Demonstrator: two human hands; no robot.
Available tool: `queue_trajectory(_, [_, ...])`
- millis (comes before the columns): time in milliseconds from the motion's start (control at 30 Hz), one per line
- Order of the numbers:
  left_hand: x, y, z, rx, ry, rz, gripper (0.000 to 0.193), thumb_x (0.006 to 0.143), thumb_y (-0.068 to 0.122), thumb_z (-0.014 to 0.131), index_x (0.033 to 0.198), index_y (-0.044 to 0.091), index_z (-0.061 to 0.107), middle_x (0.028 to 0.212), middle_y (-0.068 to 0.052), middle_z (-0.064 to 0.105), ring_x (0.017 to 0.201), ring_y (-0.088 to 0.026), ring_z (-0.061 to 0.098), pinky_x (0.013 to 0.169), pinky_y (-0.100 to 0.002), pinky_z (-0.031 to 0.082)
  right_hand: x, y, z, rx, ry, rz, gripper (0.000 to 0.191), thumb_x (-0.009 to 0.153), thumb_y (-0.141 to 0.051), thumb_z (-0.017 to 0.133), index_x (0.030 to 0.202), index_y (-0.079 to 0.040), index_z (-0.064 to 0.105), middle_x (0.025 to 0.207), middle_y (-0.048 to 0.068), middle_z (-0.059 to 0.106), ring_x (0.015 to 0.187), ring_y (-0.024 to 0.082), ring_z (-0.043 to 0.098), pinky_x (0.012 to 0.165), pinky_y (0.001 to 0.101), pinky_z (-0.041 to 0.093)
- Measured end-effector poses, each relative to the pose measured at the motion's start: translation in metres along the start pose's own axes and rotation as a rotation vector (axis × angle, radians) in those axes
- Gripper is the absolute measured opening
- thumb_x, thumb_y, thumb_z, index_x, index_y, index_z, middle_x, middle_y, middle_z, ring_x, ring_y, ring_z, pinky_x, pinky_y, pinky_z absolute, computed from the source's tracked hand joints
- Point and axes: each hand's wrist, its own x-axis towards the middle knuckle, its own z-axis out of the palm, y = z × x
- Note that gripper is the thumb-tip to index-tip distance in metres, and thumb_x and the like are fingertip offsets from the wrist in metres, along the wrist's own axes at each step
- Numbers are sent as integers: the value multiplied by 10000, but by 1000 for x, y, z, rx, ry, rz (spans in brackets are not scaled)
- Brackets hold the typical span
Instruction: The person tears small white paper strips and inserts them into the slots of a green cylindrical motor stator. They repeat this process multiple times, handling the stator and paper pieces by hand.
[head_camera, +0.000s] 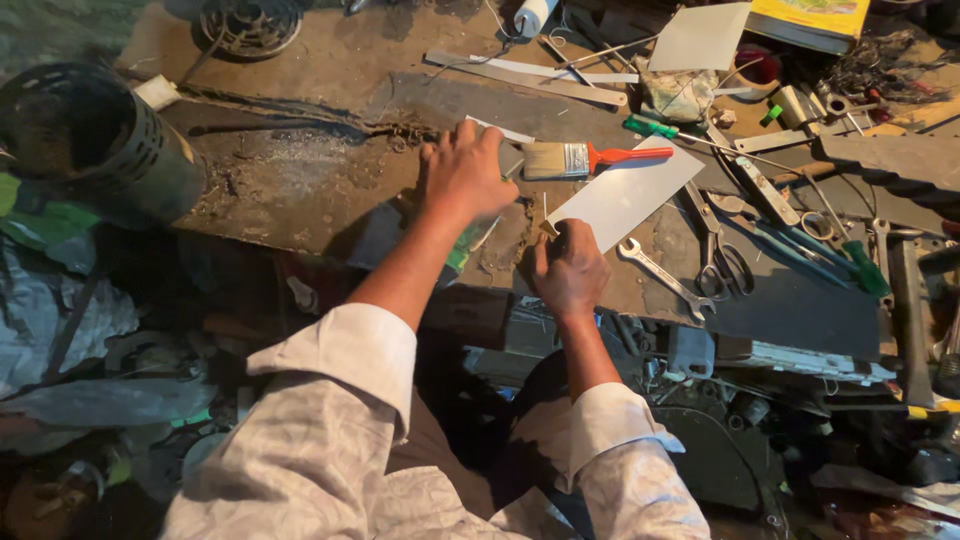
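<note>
**Friend:** What is your left hand doing?

**Me:** My left hand (465, 175) lies flat on a grey metal strip (497, 140) on the bench (300, 190). My fingers are spread out. I am pressing down, not holding anything.

**Friend:** And the right one?

**Me:** My right hand (570, 270) is curled up at the near corner of a white sheet (625, 192). My fingers are closed tight, and I think the grip pinches that corner, but my knuckles hide the tips, so I can't tell for sure.

**Friend:** Where is the sheet?

**Me:** It lies flat on the bench, a bit slanted, between my right hand and a paintbrush (585, 158) with a red handle. The brush touches its far edge. A silver spanner (662, 275) lies just beside it on the right.

**Friend:** Is the sheet heavy?

**Me:** I think it is light and thin. It looks stiff and smooth, so it may slide. The edges could be sharp, so I would hold it by a corner, thumb on top, and not squeeze the edge.

**Friend:** What else is near?

**Me:** Scissors (725, 265), a green screwdriver (655, 128) and lots of other tools. A dark round can (90, 140) sits far off to my left.
</note>
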Motion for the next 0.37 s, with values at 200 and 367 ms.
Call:
queue_trajectory(200, [-11,14,2,80,143,64,657,603,356,806,1185,126,603,1265,-198,543,1197,-442,514,930,-622,372,22,23,-5,245,-58,85,222,895,-173,735,1053,-52,636,943,132,699,761,317,706,711,422,555])
queue_trajectory(367, [-14,11,6,95,79,20,604,686,318,772,1235,136,597,1304,-178,544,1221,-432,513,951,-630,380,92,69,-13,-194,-117,-109,345,847,-129,784,1168,-73,674,1077,154,694,1017,338,654,788,461,538])
